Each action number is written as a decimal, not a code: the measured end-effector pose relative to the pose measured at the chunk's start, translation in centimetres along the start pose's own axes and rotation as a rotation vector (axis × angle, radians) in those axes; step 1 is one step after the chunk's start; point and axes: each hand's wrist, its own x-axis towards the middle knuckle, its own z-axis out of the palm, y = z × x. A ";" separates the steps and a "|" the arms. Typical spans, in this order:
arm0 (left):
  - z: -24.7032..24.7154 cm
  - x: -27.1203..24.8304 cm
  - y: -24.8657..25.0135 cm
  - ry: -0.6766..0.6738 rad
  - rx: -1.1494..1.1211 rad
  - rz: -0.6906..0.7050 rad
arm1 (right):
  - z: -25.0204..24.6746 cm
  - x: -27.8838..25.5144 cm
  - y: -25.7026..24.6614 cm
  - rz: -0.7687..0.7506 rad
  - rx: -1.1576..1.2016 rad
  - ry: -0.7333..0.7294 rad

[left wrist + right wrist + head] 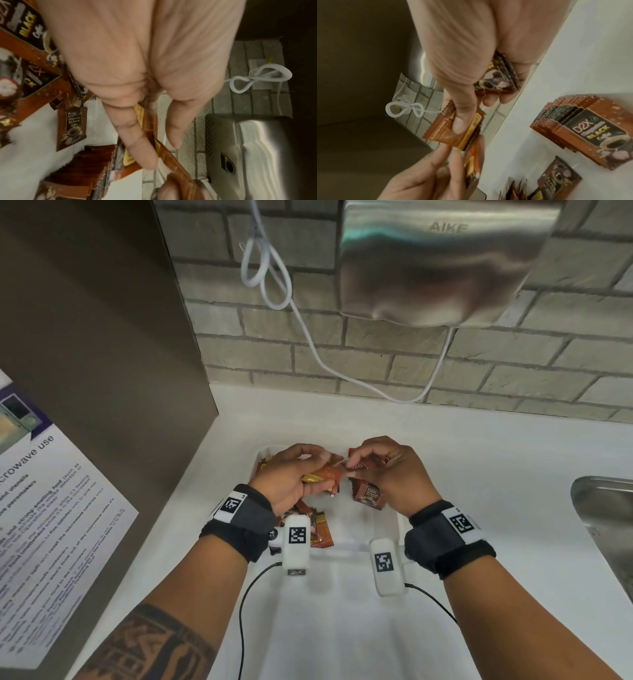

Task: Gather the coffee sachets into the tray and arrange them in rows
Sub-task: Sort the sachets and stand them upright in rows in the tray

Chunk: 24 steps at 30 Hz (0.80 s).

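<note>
Pinching one sachet edge-up, right hand above tray.

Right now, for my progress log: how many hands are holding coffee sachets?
2. The left hand grips sachets above the tray; the right hand pinches one sachet and palms a few more beside it.
</note>
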 end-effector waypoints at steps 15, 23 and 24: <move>0.4 0.3 -0.3 0.122 -0.003 0.079 | 0.7 -0.7 0.4 0.058 0.087 0.095; 0.9 0.7 -0.3 0.130 -0.015 0.152 | 1.7 -1.4 0.1 0.283 0.295 0.043; 1.0 0.6 -0.3 0.106 0.011 0.143 | 1.6 -1.3 0.1 0.274 0.286 0.057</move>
